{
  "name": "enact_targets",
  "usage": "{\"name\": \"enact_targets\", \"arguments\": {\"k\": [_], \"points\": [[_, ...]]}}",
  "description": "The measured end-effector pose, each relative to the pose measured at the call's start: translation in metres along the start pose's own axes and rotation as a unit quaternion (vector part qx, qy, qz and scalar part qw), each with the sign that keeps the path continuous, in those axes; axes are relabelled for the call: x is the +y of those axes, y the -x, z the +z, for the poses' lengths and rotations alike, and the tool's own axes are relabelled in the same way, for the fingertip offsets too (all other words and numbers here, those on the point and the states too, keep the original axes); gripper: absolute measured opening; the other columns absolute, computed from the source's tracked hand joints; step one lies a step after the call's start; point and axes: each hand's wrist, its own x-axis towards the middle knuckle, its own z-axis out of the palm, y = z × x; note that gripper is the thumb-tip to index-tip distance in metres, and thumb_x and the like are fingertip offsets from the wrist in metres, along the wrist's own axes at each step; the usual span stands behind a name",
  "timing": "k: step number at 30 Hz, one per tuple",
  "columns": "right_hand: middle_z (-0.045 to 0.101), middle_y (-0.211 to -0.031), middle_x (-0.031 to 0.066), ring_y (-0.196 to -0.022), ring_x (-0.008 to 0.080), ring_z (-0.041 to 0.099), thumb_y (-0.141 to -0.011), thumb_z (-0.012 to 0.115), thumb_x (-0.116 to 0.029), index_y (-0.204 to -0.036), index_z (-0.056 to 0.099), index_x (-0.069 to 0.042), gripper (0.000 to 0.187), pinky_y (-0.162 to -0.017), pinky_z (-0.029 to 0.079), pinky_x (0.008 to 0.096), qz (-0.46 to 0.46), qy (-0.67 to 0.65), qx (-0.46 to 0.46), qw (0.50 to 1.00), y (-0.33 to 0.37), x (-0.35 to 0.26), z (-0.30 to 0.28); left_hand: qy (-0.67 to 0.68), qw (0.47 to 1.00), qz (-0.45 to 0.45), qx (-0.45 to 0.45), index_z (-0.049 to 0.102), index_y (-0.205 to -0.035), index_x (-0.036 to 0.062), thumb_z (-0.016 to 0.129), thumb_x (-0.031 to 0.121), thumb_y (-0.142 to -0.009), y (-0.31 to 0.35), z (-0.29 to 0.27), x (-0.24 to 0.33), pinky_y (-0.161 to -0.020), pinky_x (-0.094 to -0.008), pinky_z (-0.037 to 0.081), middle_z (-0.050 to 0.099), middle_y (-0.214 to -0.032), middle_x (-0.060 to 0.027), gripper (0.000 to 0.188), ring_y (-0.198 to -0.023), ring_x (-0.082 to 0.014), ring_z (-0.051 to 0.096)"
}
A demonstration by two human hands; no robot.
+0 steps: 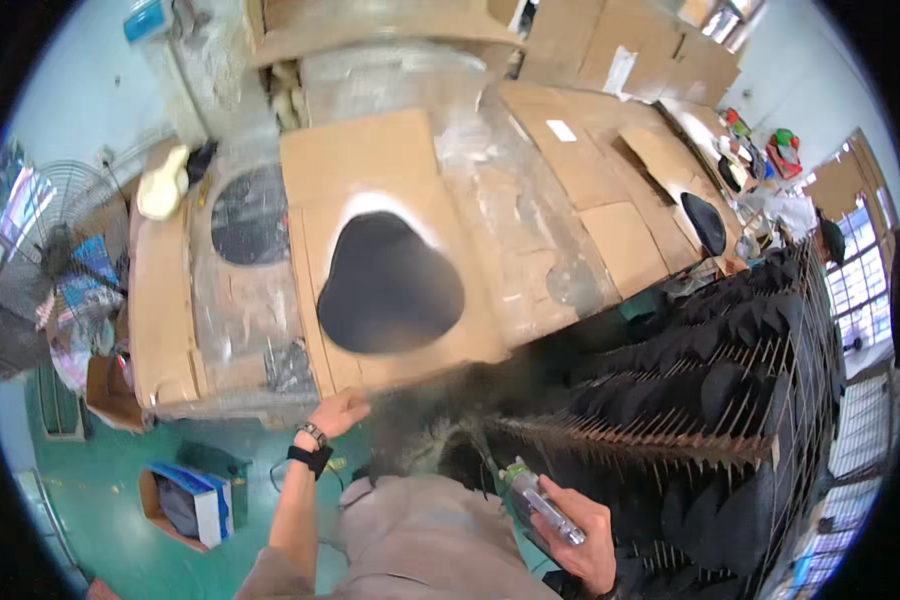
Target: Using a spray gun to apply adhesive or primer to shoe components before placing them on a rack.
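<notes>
My left hand (pixel 340 412), with a watch and a black band on the wrist, is at the front edge of the cardboard sheet (pixel 365 150). Its fingers are curled together; whether they pinch the edge cannot be made out. On that sheet lies a black, rounded three-lobed panel (pixel 390 285), with white spray residue around its top. Low at the right, my right hand (pixel 580 535) is closed around a silver spray gun (pixel 542 505) with a green part near its front. The gun is held beside my body, below the table edge and apart from the panel.
A rack (pixel 710 425) of many black panels on thin rods stands close on my right. Another black panel (pixel 705 222) lies at the table's right end. A cream guitar-shaped form (pixel 163 185) sits at the left, near a fan (pixel 55 215). An open box (pixel 185 505) stands on the green floor.
</notes>
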Motion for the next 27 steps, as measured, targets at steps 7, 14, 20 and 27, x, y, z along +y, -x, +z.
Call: {"name": "enact_targets", "arguments": {"k": [7, 14, 20, 27], "points": [[0.069, -0.089, 0.0197, -0.074, 0.0288, 0.067, -0.075, 0.076, 0.002, -0.123, 0.065, 0.005, 0.049, -0.072, 0.051, 0.0310, -0.041, 0.018, -0.033, 0.998, -0.040, -0.009, -0.006, -0.414, 0.894, -0.054, -0.161, 0.069, -0.113, 0.0103, 0.046, 0.029, -0.096, 0.082, 0.141, -0.322, -0.081, -0.0449, 0.057, 0.073, -0.107, -0.0113, 0.034, -0.100, -0.0289, 0.070], [0.068, -0.087, 0.0184, -0.073, 0.0255, 0.065, -0.073, 0.078, 0.002, -0.125, 0.065, 0.005, 0.054, -0.071, 0.050, 0.0298, -0.064, 0.036, 0.034, 0.997, -0.045, -0.011, -0.013, 0.439, 0.763, -0.441, 0.177, 0.064, -0.113, 0.0092, 0.051, 0.018, -0.097, 0.097, 0.163, -0.246, -0.072, -0.0502, 0.059, 0.072, -0.097, -0.0112, 0.022, -0.084, -0.0277, 0.071], [0.068, -0.087, 0.0195, -0.072, 0.0291, 0.066, -0.069, 0.077, 0.007, -0.124, 0.066, 0.004, 0.056, -0.069, 0.052, 0.0316, -0.088, 0.043, -0.038, 0.994, -0.044, 0.002, -0.017, 0.314, 0.845, -0.404, 0.153, 0.068, -0.096, 0.0088, 0.060, 0.024, -0.092, 0.055, 0.145, -0.198, -0.068, -0.0441, 0.061, 0.072, -0.087, -0.0084, 0.018, -0.076, -0.0243, 0.071], [0.069, -0.090, 0.0196, -0.074, 0.0294, 0.068, -0.071, 0.075, 0.011, -0.129, 0.063, 0.005, 0.059, -0.068, 0.053, 0.0322, -0.128, 0.022, 0.050, 0.990, -0.052, 0.003, -0.012, 0.137, 0.931, -0.195, 0.276, 0.070, -0.112, 0.0122, 0.064, 0.020, -0.085, -0.001, 0.117, -0.158, -0.081, -0.0444, 0.056, 0.075, -0.097, -0.0151, 0.029, -0.091, -0.0354, 0.071]]}}
